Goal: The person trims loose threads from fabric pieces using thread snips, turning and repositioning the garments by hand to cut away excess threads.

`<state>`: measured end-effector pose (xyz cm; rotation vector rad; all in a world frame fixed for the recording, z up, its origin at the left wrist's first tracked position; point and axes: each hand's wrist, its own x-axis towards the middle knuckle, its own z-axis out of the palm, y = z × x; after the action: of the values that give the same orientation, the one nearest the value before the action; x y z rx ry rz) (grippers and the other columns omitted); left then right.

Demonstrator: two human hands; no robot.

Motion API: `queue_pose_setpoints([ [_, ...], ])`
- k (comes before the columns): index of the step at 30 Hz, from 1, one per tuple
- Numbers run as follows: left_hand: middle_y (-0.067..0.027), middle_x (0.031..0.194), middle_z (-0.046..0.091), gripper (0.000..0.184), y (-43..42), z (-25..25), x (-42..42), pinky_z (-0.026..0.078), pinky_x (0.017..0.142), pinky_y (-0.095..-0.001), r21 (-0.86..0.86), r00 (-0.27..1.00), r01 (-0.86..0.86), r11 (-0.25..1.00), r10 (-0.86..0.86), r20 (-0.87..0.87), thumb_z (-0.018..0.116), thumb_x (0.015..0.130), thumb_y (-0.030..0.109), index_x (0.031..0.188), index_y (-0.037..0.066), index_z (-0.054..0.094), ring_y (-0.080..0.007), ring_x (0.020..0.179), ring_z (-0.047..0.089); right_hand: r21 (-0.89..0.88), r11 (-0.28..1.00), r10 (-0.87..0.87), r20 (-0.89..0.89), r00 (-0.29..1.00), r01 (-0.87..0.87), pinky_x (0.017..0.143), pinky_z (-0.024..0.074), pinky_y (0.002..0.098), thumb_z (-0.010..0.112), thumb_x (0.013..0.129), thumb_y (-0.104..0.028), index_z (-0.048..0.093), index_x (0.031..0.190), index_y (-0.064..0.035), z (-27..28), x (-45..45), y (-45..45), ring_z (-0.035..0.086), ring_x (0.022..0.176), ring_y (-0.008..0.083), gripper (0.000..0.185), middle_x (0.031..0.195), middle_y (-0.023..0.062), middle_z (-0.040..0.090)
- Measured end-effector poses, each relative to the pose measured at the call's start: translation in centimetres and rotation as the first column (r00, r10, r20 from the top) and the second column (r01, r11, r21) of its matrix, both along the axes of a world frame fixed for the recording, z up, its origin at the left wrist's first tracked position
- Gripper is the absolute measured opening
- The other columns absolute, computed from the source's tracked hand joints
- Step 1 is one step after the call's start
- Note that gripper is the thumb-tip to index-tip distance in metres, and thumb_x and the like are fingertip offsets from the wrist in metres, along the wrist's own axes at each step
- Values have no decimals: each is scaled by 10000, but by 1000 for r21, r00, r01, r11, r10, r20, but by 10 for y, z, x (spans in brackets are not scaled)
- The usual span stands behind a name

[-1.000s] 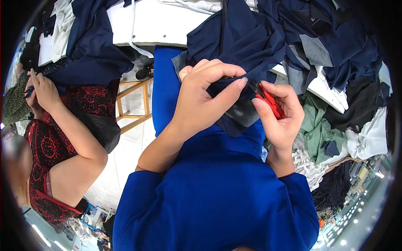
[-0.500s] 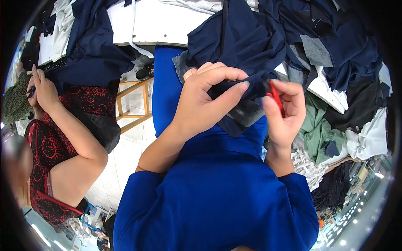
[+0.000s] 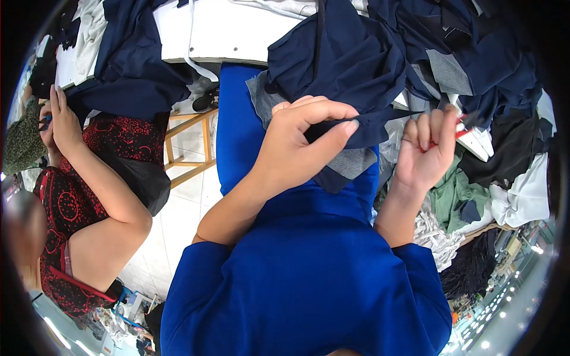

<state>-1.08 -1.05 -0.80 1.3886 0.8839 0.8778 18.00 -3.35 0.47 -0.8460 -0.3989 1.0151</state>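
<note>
My left hand [image 3: 309, 133] is closed, thumb against forefinger, on the edge of a navy cloth piece [image 3: 377, 127]. From there the cloth stretches to a thin point toward my right hand [image 3: 428, 145]. Curled in that hand are red-handled thread snips [image 3: 446, 142], their blurred tips pointing up and right. Whether its fingertips also pinch the cloth's point or a thread, I cannot tell. Grey cloth [image 3: 353, 163] hangs under the navy piece over my lap.
Navy garments [image 3: 350, 53] are heaped on the white table [image 3: 231, 32]. Green cloth [image 3: 454, 196] and white cloth [image 3: 525, 193] lie at right. On the left, another person's hand [image 3: 66, 127] works at dark patterned cloth [image 3: 24, 142]. A wooden stool [image 3: 190, 142] stands between us.
My right hand has moved right and slightly up with the snips, away from my left hand. The navy cloth between them is now drawn out to a point. My left hand barely moved.
</note>
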Motion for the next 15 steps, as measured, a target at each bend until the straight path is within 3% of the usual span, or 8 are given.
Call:
queue_pose_setpoints([
  [2,-40,827,611,133,2,-7,1,390,629,-177,-55,988,-59,997,66,139,638,812,3,943,-15,653,-69,727,539,75,997,-33,44,998,29,446,193,229,492,937,-137,502,969,5,2,0,-3,252,459,46,146,549,-52,292],
  [4,-40,835,609,135,3,-4,0,405,654,-179,-70,993,-48,996,55,105,634,818,-2,951,-19,651,-72,748,549,117,989,65,232,971,-95,452,196,226,509,922,-124,514,977,22,-7,-6,-10,274,466,53,155,564,-45,334],
  [5,-40,837,609,134,4,-4,1,405,657,-179,-93,991,-51,994,62,120,634,818,0,950,-20,652,-73,751,548,123,982,96,316,944,-141,470,236,198,550,886,-94,553,969,39,-11,-10,-14,346,496,47,157,609,-25,439],
  [7,-40,838,610,133,5,-3,1,405,659,-179,-114,988,-61,992,76,132,634,819,3,949,-21,652,-73,753,547,16,990,101,591,800,-137,503,301,166,630,798,-16,615,993,46,-19,-13,-24,442,572,20,205,684,0,546],
  [10,-42,847,610,126,3,-3,2,406,675,-180,-127,992,-29,991,43,115,634,821,8,942,-22,654,-73,771,548,-75,968,186,853,488,-238,494,303,164,697,709,22,611,1062,38,-8,-22,-21,410,544,20,364,686,-21,534],
  [12,-34,726,635,126,1,-6,6,388,616,-241,-56,984,-119,991,125,128,678,762,100,846,7,668,-110,679,570,-80,966,195,850,489,-245,529,326,161,708,718,-20,566,1120,51,-9,-24,-21,432,581,34,433,746,4,555],
  [13,-34,726,635,126,2,-5,5,388,616,-241,-55,984,-118,991,125,127,678,762,100,846,7,668,-110,679,570,-27,960,203,752,627,-279,597,376,163,701,734,-54,520,1127,63,-6,-27,-20,487,653,56,448,830,41,582],
  [15,-45,866,619,122,2,-4,0,407,691,-182,-32,997,-81,996,81,-7,631,821,10,934,-30,652,-76,791,557,-9,950,245,645,724,-313,663,417,182,673,767,-68,510,1056,55,-5,-30,-22,537,724,77,354,885,77,604],
])
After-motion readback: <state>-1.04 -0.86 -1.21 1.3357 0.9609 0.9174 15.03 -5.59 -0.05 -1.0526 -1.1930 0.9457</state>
